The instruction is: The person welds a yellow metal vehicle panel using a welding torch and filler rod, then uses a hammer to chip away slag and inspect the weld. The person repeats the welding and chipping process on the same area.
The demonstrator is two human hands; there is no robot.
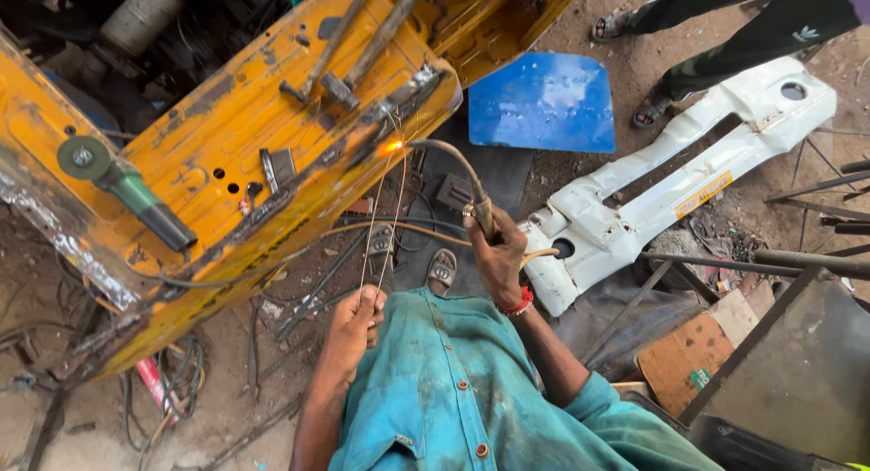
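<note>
Teal shirt, dirt floor w/ scrap, yellow panel, white bumper

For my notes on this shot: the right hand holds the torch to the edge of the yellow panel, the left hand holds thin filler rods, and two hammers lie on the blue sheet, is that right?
Not quite: in the head view the two hammers lie on the yellow panel, not on the blue sheet. The right hand holding the torch and the left hand holding the filler rods are right.

1. Yellow panel: hammers and angle grinder lay on it, crowding approach from above.
2. Ground below: cables and rods cluttered it.
3. Between blue sheet and white bumper: bare dirt gap stood open.
</note>
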